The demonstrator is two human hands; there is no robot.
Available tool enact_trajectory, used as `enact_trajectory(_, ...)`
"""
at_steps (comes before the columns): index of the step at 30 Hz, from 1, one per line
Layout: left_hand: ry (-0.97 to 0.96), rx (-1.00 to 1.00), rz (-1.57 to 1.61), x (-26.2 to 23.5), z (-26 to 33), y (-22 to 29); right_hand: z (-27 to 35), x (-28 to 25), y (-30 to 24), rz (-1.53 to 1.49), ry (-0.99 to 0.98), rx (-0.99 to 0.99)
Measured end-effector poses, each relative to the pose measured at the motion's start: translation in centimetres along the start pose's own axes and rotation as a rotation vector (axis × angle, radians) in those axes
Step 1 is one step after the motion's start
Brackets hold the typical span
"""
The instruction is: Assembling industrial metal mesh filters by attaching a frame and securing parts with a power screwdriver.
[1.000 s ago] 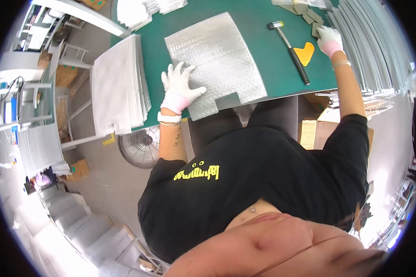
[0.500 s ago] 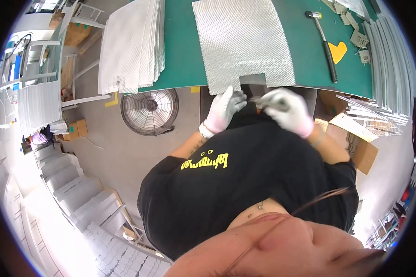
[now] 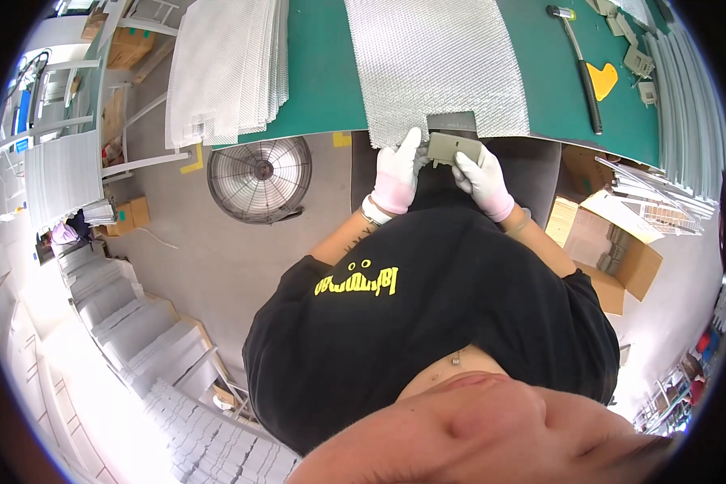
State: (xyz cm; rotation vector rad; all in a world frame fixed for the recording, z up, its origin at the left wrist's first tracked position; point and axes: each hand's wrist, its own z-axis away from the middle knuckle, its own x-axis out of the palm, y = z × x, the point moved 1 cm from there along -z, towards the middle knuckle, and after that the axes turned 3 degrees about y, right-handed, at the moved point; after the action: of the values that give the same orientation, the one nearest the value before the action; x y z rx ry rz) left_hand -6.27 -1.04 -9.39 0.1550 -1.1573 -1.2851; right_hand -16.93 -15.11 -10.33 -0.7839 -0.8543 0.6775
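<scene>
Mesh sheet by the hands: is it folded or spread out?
Spread out: the mesh sheet lies flat on the green table, with no fold showing. Its far end is out of view.

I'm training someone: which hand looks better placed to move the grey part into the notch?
Right hand, probably: it grips the grey part near the notch in the mesh sheet; the left hand is by the sheet's corner.

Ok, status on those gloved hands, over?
Right hand gripping grey piece. Left hand close beside it, near mesh sheet. Hammer off right, out of the way.
</scene>
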Motion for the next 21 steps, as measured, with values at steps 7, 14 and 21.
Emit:
enact_trajectory(7,0.060,0.034,-0.169,-0.5,0.9,-0.3,-0.6,-0.2,-1.7,0.049,-0.094,0.116)
enact_trajectory(14,-0.073,-0.077,-0.350,0.3,1.1,-0.9,0.3,0.6,-2.1,0.183,-0.002,0.094)
enact_trajectory(21,-0.235,-0.125,-0.458,-1.2,0.2,-0.8,0.5,-0.2,-1.8,0.089,0.431,-0.111)
